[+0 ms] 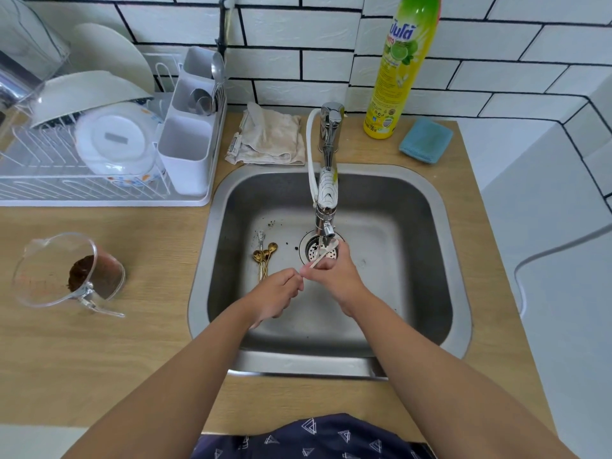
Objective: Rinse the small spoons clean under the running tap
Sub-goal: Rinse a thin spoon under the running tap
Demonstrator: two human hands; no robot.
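Note:
A small pale spoon (320,258) lies slanted under the chrome tap (328,180), its bowl in the thin stream of water above the drain (314,251). My left hand (276,294) pinches the handle's lower end. My right hand (334,273) is closed around the upper shaft, fingers near the bowl. Several small gold spoons (265,258) and one silver spoon (261,236) lie together on the floor of the steel sink (424,246), left of the drain and just beyond my left hand. Dark specks are scattered around them.
A dish rack (99,180) with bowls and a white cutlery holder (185,144) stands on the left counter. A clear jug (66,276) with brown grounds sits nearer. A cloth (268,137), a yellow detergent bottle (397,74) and a blue sponge (425,140) line the back.

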